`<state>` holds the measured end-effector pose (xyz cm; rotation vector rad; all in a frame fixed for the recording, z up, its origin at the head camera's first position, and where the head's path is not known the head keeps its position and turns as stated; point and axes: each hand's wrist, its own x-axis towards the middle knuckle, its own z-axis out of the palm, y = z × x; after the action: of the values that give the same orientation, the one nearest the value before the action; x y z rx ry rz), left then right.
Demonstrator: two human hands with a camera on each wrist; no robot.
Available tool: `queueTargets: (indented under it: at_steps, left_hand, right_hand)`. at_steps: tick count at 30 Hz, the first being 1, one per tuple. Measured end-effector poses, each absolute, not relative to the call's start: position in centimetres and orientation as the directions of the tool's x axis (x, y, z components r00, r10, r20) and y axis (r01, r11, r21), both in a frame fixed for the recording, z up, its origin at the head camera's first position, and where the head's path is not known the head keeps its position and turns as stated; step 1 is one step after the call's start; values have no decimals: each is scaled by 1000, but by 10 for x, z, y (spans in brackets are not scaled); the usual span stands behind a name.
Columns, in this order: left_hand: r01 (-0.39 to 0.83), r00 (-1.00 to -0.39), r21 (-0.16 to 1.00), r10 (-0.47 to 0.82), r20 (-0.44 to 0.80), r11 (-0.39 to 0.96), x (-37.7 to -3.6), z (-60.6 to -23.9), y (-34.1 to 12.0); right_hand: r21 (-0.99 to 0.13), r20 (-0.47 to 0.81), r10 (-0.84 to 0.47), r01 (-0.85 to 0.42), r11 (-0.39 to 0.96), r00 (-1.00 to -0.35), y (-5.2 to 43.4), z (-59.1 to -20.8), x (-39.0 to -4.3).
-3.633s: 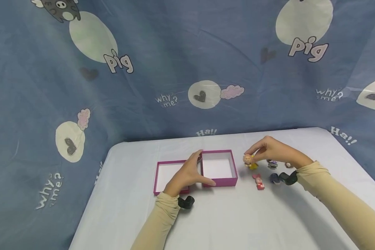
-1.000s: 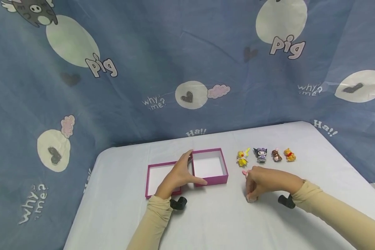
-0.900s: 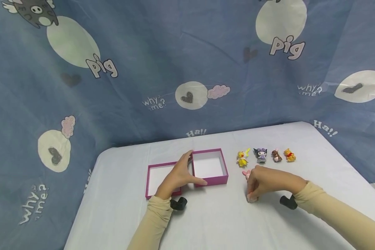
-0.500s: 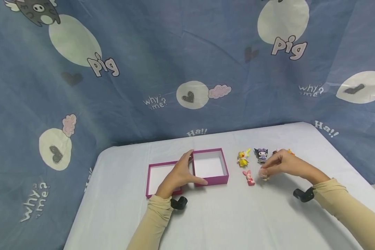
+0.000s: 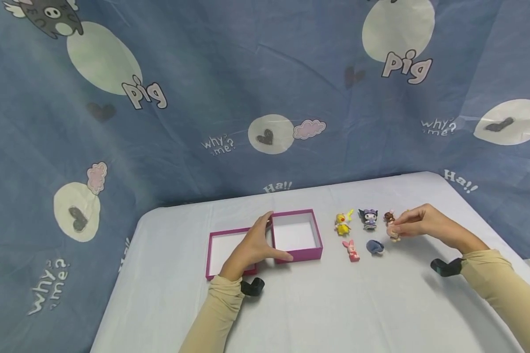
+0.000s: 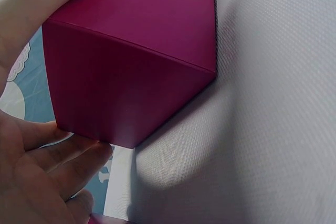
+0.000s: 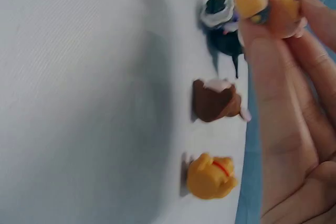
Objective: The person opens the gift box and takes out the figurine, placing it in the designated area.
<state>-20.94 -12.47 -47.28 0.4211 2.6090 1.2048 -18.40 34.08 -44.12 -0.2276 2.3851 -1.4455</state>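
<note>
My left hand (image 5: pixel 255 249) grips the left end of a magenta box (image 5: pixel 306 254) with a white inside; thumb and fingers lie on opposite walls. In the left wrist view the box (image 6: pixel 131 77) shows its plain outer sides. My right hand (image 5: pixel 428 228) pinches a small peach figurine (image 7: pixel 260 3) with blue-grey parts, held above the table between thumb and fingers. Beneath and behind it are a brown bear figurine (image 5: pixel 389 216) and an orange bear figurine (image 7: pixel 210 177), mostly hidden in the head view. A dark blue figurine (image 5: pixel 375 247) lies to the left of the right hand.
A shallower magenta-rimmed tray (image 5: pixel 223 250) lies left of the box, partly behind the left hand. A yellow chick figurine (image 5: pixel 342 224), a purple-and-black figurine (image 5: pixel 369 218) and a pink-eared figurine (image 5: pixel 351 251) lie between box and right hand. White cloth (image 5: pixel 318 304) covers the table.
My right hand has risen from near the pink-eared figurine and moved right and back with the peach figurine, uncovering the pink-eared and dark blue figurines. The left hand stays on the box.
</note>
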Motion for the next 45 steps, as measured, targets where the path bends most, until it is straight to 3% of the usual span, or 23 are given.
queueTargets:
  at_steps: [20,29,45]
  left_hand:
    - [166,-932,761,352,-87,628,-208,-473,-126]
    - [172,-931,758,355,-85,629,-209,-474,-127]
    - [182,-927,761,368,-78,622,-210,-474,-126]
  right_hand:
    - [-765,-396,-172,220,606,-902,350,-459,-190]
    - [-696,-408,-159,193,691,-899,348,-452,-192]
    - [-694,-399,-180,168,700,-899,346,-450,-192]
